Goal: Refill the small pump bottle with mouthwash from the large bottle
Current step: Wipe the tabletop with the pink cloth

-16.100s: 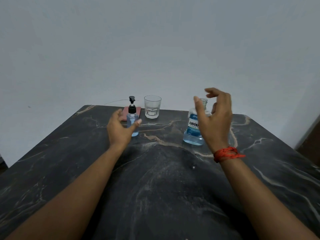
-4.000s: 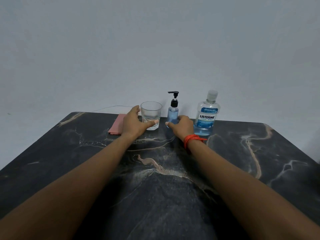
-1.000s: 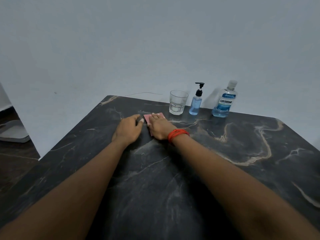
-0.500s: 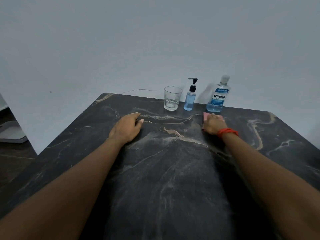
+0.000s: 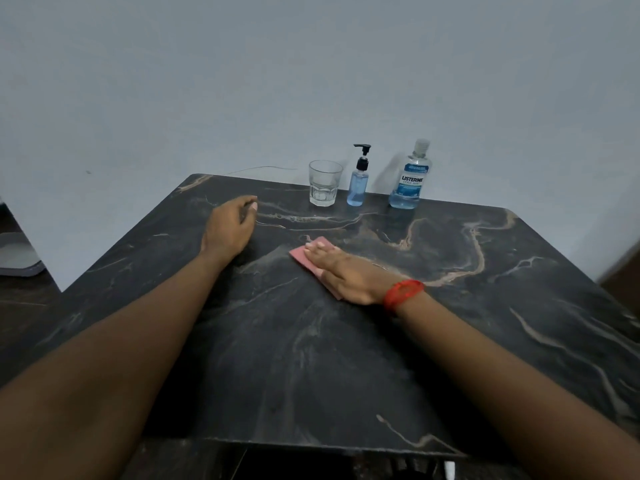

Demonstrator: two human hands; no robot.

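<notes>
The small pump bottle, with a black pump and blue liquid inside, stands upright at the table's far edge. Right of it is the large mouthwash bottle, capped and upright, blue liquid low in it. My right hand, a red band at its wrist, lies flat on a pink cloth in the middle of the table, well in front of both bottles. My left hand rests on the tabletop at the left with its fingers curled and nothing in it.
A clear drinking glass stands left of the pump bottle. The table is dark marble with light veins, set against a pale wall. A thin wire runs along the back edge. A grey object sits beyond the table's left side.
My right hand has slid the pink cloth from just in front of the large bottle back toward me and to the left. My left hand has curled its fingers and stayed in place.
</notes>
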